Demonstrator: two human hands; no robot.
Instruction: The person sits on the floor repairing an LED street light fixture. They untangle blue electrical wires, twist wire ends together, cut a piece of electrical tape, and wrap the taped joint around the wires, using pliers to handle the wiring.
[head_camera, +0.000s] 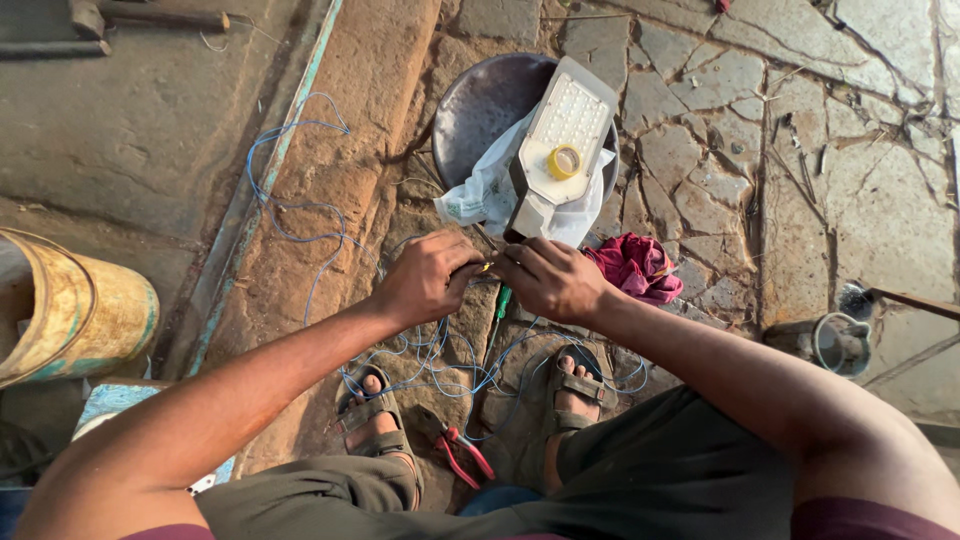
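Lamp (562, 150) lay on bowl (480, 110), tape roll (564, 161) on lamp, bag (480, 195) beneath. Cloth (636, 266) sat right of hands, bucket (70, 310) far left, pliers (455, 450) between feet, wire (300, 225) strewn leftward over floor (850, 180).

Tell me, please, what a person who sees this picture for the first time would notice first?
The eye goes first to the pale LED lamp head, which lies on a round metal stool at the top centre, with a roll of yellow tape on it. Just below, the left hand and right hand meet over something small and yellow at the lamp's lower end. Thin blue wire loops over the stone ground, and red pliers lie between the sandalled feet.
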